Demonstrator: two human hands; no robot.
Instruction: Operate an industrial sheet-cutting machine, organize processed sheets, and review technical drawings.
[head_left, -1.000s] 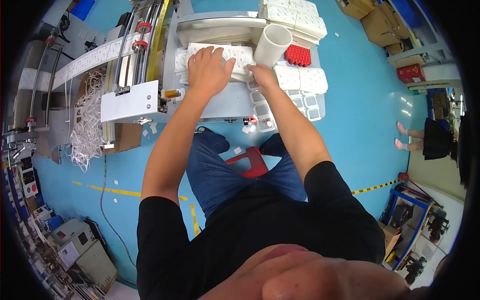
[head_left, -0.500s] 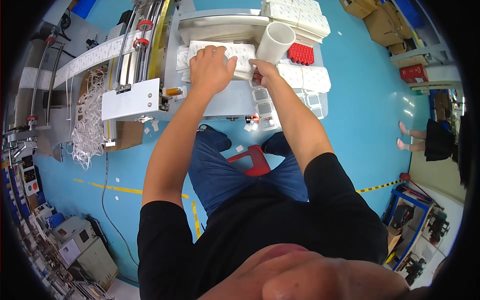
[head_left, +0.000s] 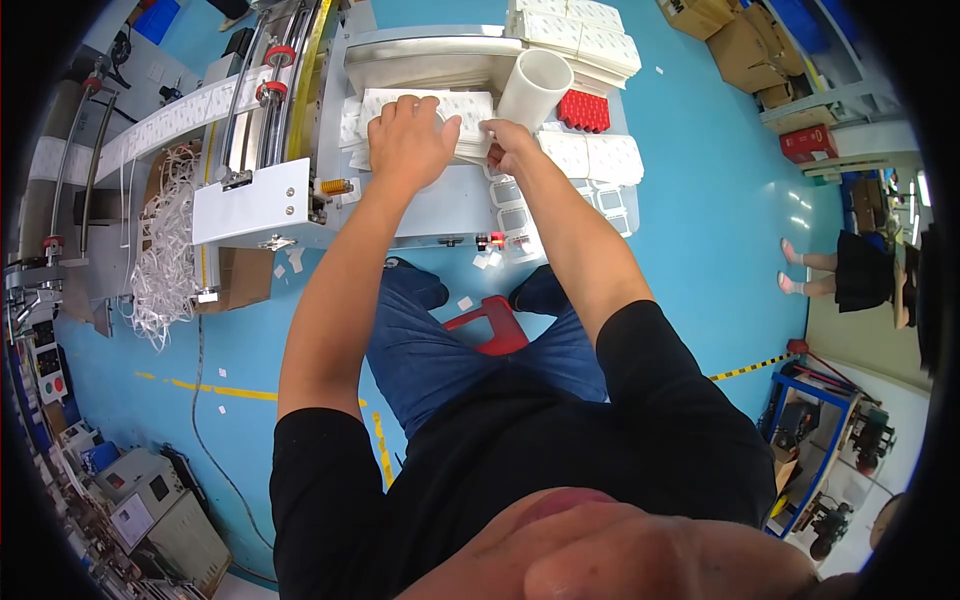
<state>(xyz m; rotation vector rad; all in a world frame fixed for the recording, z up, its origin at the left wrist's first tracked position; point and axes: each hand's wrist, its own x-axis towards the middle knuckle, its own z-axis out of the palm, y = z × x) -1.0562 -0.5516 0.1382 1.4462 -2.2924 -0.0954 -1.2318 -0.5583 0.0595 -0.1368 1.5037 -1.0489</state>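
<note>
On a stack of white printed sheets [head_left: 470,106] lies my left hand [head_left: 410,145], fingers flat and slightly spread, thumb out to the right. My right hand [head_left: 512,147] is at the right end of that stack. Its fingers are curled, with thumb and forefinger closed on the sheets' edge; the fingertips are partly hidden. Just beyond this hand stands a white tube [head_left: 535,88]. A metal guard plate [head_left: 430,62] runs behind the stack. Under my right wrist are clear plastic pieces with square frames [head_left: 513,220].
Banded bundles of white sheets [head_left: 590,158] and a red ridged block [head_left: 584,111] lie to the right. A roller machine [head_left: 255,205] stands left, above tangled white strips [head_left: 165,255]. A red stool [head_left: 500,325] is between my legs. Another person's legs [head_left: 815,262] show far right.
The whole view has shifted a little, so the bench sits slightly further left. Both hands keep nearly the same place on the stack. A foot now shows at the top left.
</note>
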